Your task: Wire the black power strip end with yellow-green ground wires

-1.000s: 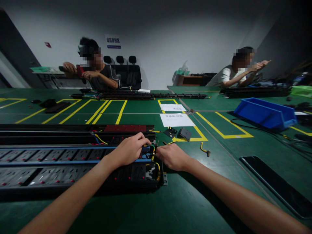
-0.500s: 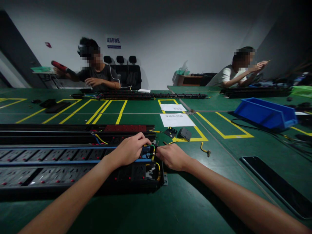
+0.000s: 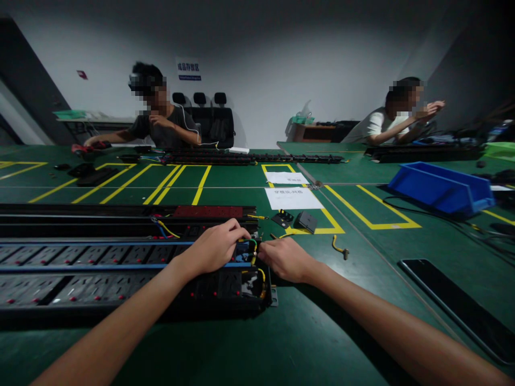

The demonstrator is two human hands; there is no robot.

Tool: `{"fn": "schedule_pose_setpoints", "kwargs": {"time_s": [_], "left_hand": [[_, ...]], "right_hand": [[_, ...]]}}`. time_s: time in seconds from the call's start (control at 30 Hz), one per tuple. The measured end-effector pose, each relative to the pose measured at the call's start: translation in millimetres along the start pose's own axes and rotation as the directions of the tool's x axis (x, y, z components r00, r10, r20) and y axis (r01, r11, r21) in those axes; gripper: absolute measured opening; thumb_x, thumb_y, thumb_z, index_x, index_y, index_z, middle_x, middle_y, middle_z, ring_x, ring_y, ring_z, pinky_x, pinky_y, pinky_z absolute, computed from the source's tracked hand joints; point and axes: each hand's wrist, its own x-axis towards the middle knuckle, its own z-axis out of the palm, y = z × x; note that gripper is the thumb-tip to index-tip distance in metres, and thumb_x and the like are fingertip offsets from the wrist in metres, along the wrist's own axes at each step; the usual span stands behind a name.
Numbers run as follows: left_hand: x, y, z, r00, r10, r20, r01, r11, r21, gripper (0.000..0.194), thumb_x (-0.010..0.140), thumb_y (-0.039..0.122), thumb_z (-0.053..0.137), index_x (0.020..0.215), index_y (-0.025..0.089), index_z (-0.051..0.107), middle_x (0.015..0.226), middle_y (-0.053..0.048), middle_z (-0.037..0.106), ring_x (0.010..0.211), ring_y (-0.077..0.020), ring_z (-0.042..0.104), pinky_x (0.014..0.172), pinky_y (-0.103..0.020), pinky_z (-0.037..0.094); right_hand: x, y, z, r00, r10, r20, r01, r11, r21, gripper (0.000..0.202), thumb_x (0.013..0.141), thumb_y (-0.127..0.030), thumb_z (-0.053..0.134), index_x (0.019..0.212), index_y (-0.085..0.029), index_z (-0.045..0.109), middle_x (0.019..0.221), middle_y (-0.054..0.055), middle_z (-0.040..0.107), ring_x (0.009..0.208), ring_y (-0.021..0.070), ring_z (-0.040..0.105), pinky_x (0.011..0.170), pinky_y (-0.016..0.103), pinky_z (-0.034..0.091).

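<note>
My left hand (image 3: 214, 246) lies across a blue-edged power strip (image 3: 107, 255), its fingers bent over the far side near the right end and closed on it. A yellow-green wire (image 3: 255, 254) loops out of the strip's open end beside those fingertips. At that same end my right hand (image 3: 286, 259) is closed in a pinch; what sits between its fingertips is hidden. In front lies a second black power strip (image 3: 92, 289) with red switches, a yellow wire (image 3: 263, 281) and a metal bracket (image 3: 274, 296) at its end.
Beyond the strips are black end pieces (image 3: 306, 222), a short yellow cable (image 3: 340, 247) and paper sheets (image 3: 293, 198). A phone (image 3: 454, 305) lies on the right, with a blue bin (image 3: 442, 187) farther back. Two people (image 3: 164, 126) work across the green table (image 3: 322, 332).
My hands stay nearly in place at the strip's end. The co-worker at the left has lowered the red tool to the table. The view has shifted slightly.
</note>
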Motion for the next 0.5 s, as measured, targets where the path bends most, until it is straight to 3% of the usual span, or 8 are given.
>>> {"fn": "schedule_pose_setpoints", "kwargs": {"time_s": [0.5], "left_hand": [[-0.3, -0.4, 0.5, 1.0, -0.008, 0.008, 0.008, 1.0, 0.012, 0.041, 0.089, 0.005, 0.042, 0.119, 0.022, 0.064, 0.114, -0.007, 0.059, 0.1, -0.0221, 0.064, 0.09, -0.039, 0.053]], "right_hand": [[-0.2, -0.6, -1.1, 1.0, 0.004, 0.012, -0.004, 1.0, 0.008, 0.024, 0.102, -0.024, 0.039, 0.085, -0.017, 0.055, 0.074, 0.004, 0.062, 0.059, 0.0135, 0.045, 0.058, 0.03, 0.023]]}}
